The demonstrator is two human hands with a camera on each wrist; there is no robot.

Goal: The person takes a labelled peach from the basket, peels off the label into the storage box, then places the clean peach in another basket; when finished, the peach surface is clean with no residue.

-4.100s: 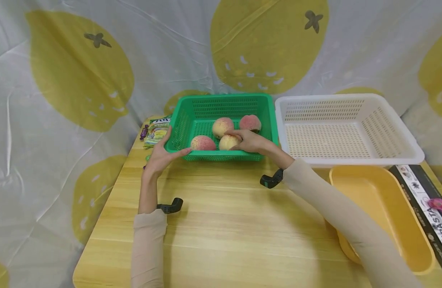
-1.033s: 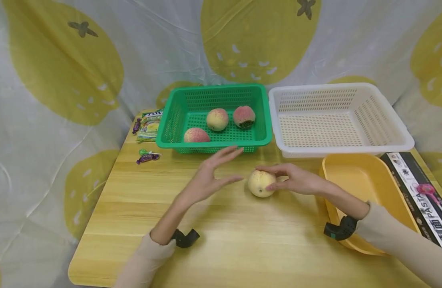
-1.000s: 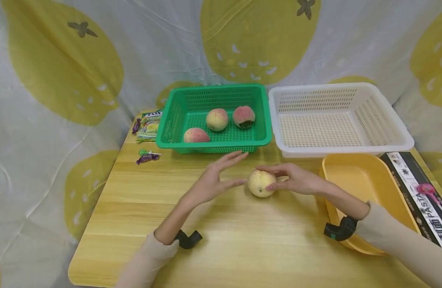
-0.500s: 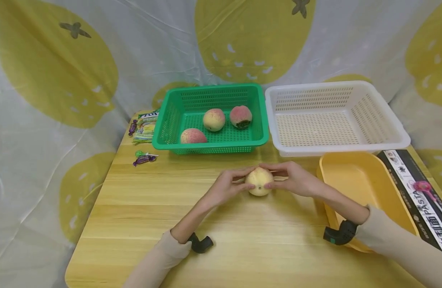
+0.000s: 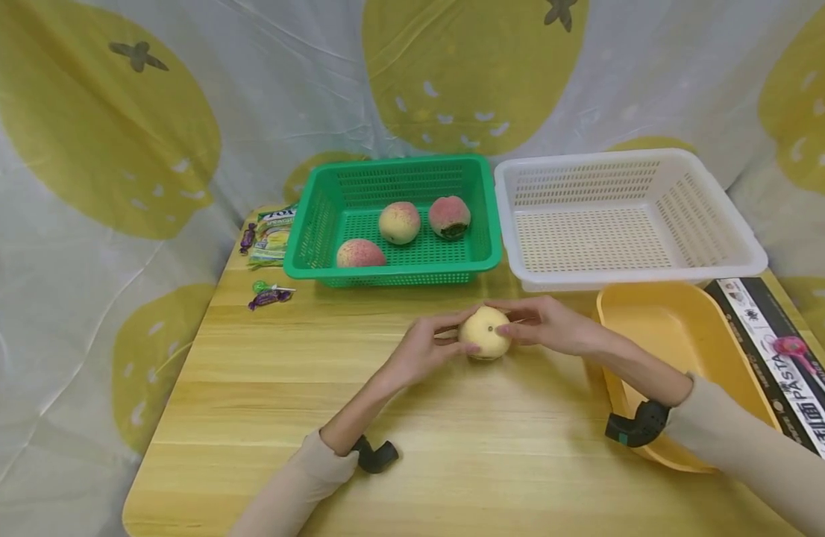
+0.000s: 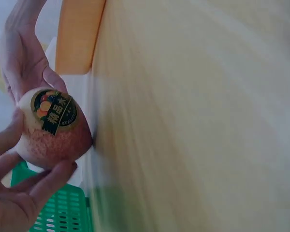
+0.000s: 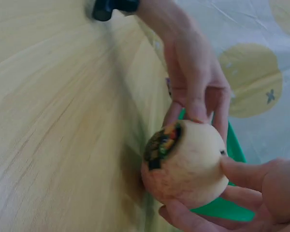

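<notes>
Two hands holding one peach (image 5: pixel 485 333) between them, low over the wooden desk (image 5: pixel 453 447). The left hand (image 5: pixel 422 349) grasps the fruit from its own side, thumb and fingers curled about the flank; the right hand (image 5: pixel 550 328) grasps the opposite flank, its fingertips (image 7: pixel 234 173) pressed on the pale skin. The peach thus lies directly between the two palms, with its underside at or just above the desk; contact with the surface cannot be told. A round printed sticker (image 6: pixel 54 110) sits on the side turned toward the left wrist, and appears again (image 7: pixel 162 142) in the right wrist view. Beyond the left hand's fingertips stands a green basket (image 5: pixel 305 253) holding three further peaches (image 5: pixel 399 222); beyond the right hand stands a white basket (image 5: pixel 741 253), and just outside the right forearm a yellow tub (image 5: pixel 721 358), with a printed box (image 5: pixel 782 358) at its far side. Wrapped sweets (image 5: pixel 268 296) and a snack packet (image 5: pixel 270 239) lie well off to the left hand's outer side. Handling, as judged: the fruit looks light, rounded and smooth, liable to roll if set down and to bruise if it is real; a broad hold across the widest part, with fingers spread on opposite flanks, is safer than a pinch at the stem dimple.
</notes>
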